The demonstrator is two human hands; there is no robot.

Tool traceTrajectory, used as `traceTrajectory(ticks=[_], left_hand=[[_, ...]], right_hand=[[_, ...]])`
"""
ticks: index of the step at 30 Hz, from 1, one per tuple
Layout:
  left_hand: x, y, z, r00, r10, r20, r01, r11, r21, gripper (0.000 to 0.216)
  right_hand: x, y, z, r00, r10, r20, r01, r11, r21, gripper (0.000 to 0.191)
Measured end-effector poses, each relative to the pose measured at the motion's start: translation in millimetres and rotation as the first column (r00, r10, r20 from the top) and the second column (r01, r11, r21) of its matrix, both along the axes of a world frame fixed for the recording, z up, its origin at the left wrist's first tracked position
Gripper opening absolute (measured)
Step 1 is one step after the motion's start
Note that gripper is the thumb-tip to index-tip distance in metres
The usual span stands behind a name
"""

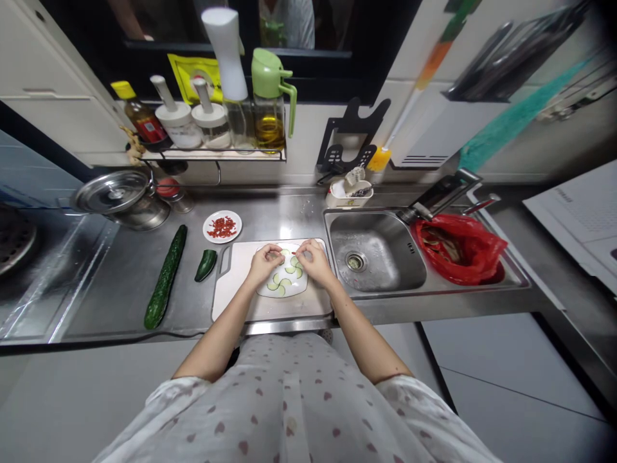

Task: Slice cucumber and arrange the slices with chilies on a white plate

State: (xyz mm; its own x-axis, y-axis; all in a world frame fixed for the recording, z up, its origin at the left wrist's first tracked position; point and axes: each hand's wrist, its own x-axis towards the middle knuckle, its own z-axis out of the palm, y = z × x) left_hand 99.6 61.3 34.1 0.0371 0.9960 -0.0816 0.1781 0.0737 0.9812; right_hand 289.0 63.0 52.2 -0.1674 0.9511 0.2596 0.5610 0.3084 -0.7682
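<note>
Both my hands rest over a small white plate (295, 289) that sits on a white cutting board (236, 296). Several thin cucumber slices (282, 283) lie fanned on the plate. My left hand (265, 260) has its fingers curled together at the plate's far left rim, pinching something small that I cannot make out. At the far right rim, my right hand (313, 258) is likewise pinched, its fingertips on the slices. A whole cucumber (166, 278) and a short cucumber end (205, 264) lie left of the board.
A small dish of chopped red chili (222, 227) stands behind the board. To the right is the steel sink (380, 257), with a red plastic bag (460, 248) beside it. A lidded pot (120, 199) and a rack of bottles (216, 116) sit at the back left.
</note>
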Motion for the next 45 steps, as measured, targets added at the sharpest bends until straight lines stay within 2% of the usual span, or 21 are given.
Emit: traceTrajectory(ticks=[5,12,23,35,45], left_hand=[[9,-3,-5.1,0.923,-0.024,-0.385,0.021,1.0,-0.012,0.013],[28,-5,-10.6,0.811,-0.074,-0.581,0.06,0.997,-0.044,0.007],[39,0,-19.8,0.736,-0.144,-0.661,0.109,0.99,-0.095,0.008],[43,2,-20.4,0.713,-0.167,-0.681,0.127,0.986,-0.108,0.007],[45,1,-17.8,0.718,-0.166,-0.676,0.129,0.986,-0.105,0.007]], right_hand=[[10,-3,-15.4,0.98,0.047,0.194,-0.038,0.998,-0.048,0.009],[13,-8,-32.1,0.906,0.129,0.403,-0.081,0.988,-0.134,0.009],[11,-6,-36.8,0.863,0.155,0.481,-0.114,0.987,-0.114,0.012],[9,-6,-34.2,0.858,0.142,0.493,-0.098,0.989,-0.115,0.008],[9,-5,-40.5,0.868,0.103,0.486,-0.05,0.991,-0.12,0.009]])
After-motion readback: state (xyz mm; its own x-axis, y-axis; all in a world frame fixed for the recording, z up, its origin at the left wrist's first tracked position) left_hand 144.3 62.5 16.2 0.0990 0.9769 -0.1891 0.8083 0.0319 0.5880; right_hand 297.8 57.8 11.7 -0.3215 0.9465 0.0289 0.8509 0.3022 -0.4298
